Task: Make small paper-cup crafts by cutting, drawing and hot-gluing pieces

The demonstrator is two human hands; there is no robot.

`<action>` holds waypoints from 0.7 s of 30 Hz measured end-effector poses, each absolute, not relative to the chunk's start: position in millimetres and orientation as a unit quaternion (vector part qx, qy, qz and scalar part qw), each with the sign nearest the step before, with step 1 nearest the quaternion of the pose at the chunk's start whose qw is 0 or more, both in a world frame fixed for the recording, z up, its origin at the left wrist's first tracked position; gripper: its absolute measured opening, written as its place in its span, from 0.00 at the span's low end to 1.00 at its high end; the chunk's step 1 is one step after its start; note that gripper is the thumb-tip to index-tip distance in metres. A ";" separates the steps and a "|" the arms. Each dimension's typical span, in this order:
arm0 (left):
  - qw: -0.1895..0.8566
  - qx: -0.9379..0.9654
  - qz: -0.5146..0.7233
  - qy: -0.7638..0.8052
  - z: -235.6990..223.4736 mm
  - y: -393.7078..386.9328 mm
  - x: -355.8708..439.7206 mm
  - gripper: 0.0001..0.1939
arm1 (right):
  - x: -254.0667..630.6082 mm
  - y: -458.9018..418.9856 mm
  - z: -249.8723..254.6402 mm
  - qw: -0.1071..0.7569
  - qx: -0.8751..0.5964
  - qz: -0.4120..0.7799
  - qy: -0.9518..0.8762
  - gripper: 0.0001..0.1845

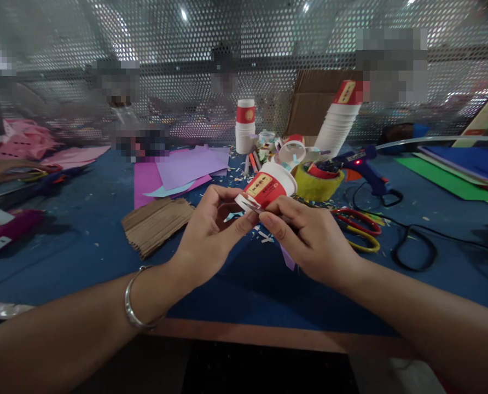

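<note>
A red and white paper cup (264,187) is tilted in front of me, its wide rim facing up and to the right. Its narrow white base end points at my hands. My left hand (215,230) pinches that base end between thumb and fingers. My right hand (305,235) is closed against the same end, thumb and forefinger together on a thin, grey, pointed piece (251,206). What kind of tool or scrap this is cannot be made out. Small paper scraps (264,236) lie on the table under the hands.
Behind the cup are a yellow tape roll (320,189), a blue glue gun (371,169) and red-yellow scissors (361,232). Stacked paper cups (338,123) stand farther back. Corrugated cardboard (157,224) and purple paper (190,169) lie left. Another person's hand (10,171) is at far left.
</note>
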State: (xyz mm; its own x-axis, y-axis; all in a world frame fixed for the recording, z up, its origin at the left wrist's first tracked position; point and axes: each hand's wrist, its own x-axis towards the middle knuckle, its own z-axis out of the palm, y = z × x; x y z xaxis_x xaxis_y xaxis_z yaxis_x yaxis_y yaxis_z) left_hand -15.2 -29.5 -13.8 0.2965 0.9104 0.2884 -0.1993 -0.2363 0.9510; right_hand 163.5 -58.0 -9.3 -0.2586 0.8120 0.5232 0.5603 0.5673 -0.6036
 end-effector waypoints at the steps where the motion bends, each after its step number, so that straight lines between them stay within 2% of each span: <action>1: 0.542 0.595 0.514 0.297 -14.4 -29.4 -15.1 0.14 | 163.3 -58.2 -9.3 0.423 -0.438 0.147 -0.779 0.18; 21: 0.532 0.584 0.536 0.298 -13.2 -32.7 -13.4 0.16 | 161.1 -61.3 -8.2 0.431 -0.439 0.127 -0.778 0.17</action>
State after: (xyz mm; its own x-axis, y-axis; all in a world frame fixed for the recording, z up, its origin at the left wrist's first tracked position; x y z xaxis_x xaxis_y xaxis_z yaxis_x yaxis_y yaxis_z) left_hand -13.4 -32.7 -13.2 0.2488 0.9179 0.3090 -0.2225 -0.2564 0.9406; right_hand 161.1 -61.3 -8.2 -0.2438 0.7926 0.5588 0.5734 0.5825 -0.5761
